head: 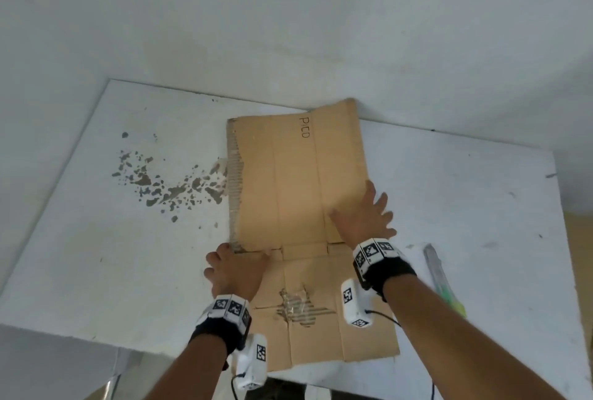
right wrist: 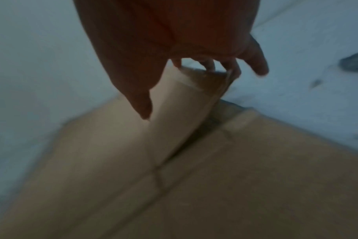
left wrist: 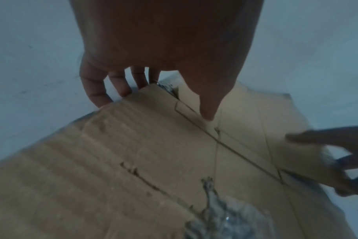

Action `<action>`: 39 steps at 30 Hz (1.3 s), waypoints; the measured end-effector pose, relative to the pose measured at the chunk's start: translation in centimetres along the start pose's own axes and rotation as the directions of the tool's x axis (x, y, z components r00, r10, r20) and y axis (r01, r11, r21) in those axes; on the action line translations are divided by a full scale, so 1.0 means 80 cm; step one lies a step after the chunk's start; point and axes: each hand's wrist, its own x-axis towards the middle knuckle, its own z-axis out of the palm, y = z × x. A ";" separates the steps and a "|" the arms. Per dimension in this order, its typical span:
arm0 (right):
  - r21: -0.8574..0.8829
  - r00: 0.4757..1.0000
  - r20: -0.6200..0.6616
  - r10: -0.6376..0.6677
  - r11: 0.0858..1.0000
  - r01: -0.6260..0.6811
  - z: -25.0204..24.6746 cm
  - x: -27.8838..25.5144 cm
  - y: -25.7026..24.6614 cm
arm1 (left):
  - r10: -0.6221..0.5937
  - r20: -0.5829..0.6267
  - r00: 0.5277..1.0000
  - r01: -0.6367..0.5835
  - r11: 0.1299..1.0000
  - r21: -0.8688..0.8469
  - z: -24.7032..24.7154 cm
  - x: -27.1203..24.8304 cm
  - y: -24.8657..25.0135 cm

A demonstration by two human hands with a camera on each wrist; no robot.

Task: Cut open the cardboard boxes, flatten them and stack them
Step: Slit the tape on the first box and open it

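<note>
A cut-open brown cardboard box (head: pixel 298 181) lies spread on the white table (head: pixel 465 207), with a torn, taped patch (head: pixel 298 306) on its near panel. The far panel carries handwriting and, in the right wrist view, stands a little off the sheet (right wrist: pixel 255 177) below it. My left hand (head: pixel 234 268) grips the left edge at the fold line. Its fingers (left wrist: pixel 104 87) curl down past the edge and the thumb presses on top. My right hand (head: pixel 365 217) rests spread on the far panel's right edge, with the thumb on its face (right wrist: pixel 180 113).
A utility knife (head: pixel 439 274) with a clear, yellow-green handle lies on the table right of the cardboard. A patch of chipped paint (head: pixel 167 184) marks the table to the left. A white wall backs the table, whose front edge runs under my forearms.
</note>
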 end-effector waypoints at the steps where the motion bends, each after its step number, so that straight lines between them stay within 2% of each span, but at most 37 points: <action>1: -0.024 0.999 0.014 0.051 0.998 -0.050 0.005 0.009 0.010 | 0.019 0.010 1.000 -0.019 1.000 0.018 0.005 -0.004 -0.003; 5: 0.032 0.994 0.041 0.105 0.994 -0.107 0.012 0.020 0.036 | 0.049 0.030 0.998 -0.048 0.998 -0.039 0.002 0.000 -0.008; 8: 0.210 0.993 0.084 0.084 0.973 -0.100 0.013 0.013 0.039 | 0.075 0.065 0.995 -0.068 0.992 -0.108 -0.018 -0.001 -0.008; 12: 0.451 0.989 0.137 -0.058 0.893 -0.010 0.035 -0.036 0.003 | 0.177 -0.080 0.981 -0.179 0.984 -0.020 -0.088 0.010 -0.021; 15: 0.541 0.947 0.273 -0.169 0.841 -0.006 0.082 -0.084 -0.051 | 0.193 -0.208 0.959 -0.188 0.981 0.042 -0.174 0.042 -0.052; 18: 0.588 0.907 0.311 -0.285 0.808 0.052 0.129 -0.117 -0.139 | 0.324 -0.306 0.895 -0.238 0.928 0.287 -0.257 0.097 -0.094; 21: 0.580 0.887 0.337 -0.317 0.812 0.070 0.179 -0.131 -0.228 | 0.341 -0.338 0.877 -0.181 0.887 0.425 -0.311 0.160 -0.136; 23: 0.509 0.892 0.351 -0.287 0.857 0.076 0.211 -0.133 -0.277 | 0.378 -0.314 0.871 -0.231 0.879 0.417 -0.331 0.200 -0.162; 25: 0.296 0.928 0.300 -0.222 0.946 0.131 0.228 -0.130 -0.317 | 0.466 -0.275 0.841 -0.311 0.833 0.458 -0.331 0.229 -0.188; 27: 0.067 0.947 0.155 -0.283 0.959 0.275 0.225 -0.128 -0.355 | 0.473 -0.213 0.855 -0.332 0.815 0.476 -0.308 0.230 -0.215; 28: -0.022 0.920 0.113 -0.375 0.925 0.380 0.221 -0.125 -0.375 | 0.445 -0.155 0.882 -0.335 0.823 0.459 -0.293 0.220 -0.228; 29: -0.122 0.865 0.121 -0.486 0.858 0.499 0.218 -0.116 -0.399 | 0.438 -0.108 0.892 -0.348 0.821 0.453 -0.278 0.210 -0.242; 30: -0.247 0.789 0.178 -0.587 0.750 0.614 0.220 -0.101 -0.424 | 0.441 -0.068 0.895 -0.366 0.812 0.454 -0.266 0.204 -0.256; 32: -0.483 0.628 0.355 -0.693 0.439 0.758 0.237 -0.062 -0.472 | 0.460 -0.031 0.888 -0.395 0.794 0.463 -0.248 0.205 -0.281; 33: -0.546 0.581 0.445 -0.681 0.309 0.779 0.249 -0.043 -0.492 | 0.473 -0.015 0.881 -0.411 0.779 0.473 -0.245 0.210 -0.289; 34: -0.568 0.559 0.516 -0.648 0.229 0.790 0.260 -0.026 -0.505 | 0.479 -0.002 0.878 -0.417 0.766 0.490 -0.244 0.214 -0.293; 35: -0.573 0.552 0.559 -0.618 0.193 0.797 0.269 -0.012 -0.514 | 0.488 -0.003 0.873 -0.420 0.755 0.504 -0.244 0.222 -0.294; 39: -0.567 0.544 0.577 -0.609 0.181 0.804 0.290 0.009 -0.514 | 0.501 0.004 0.865 -0.434 0.745 0.507 -0.238 0.232 -0.292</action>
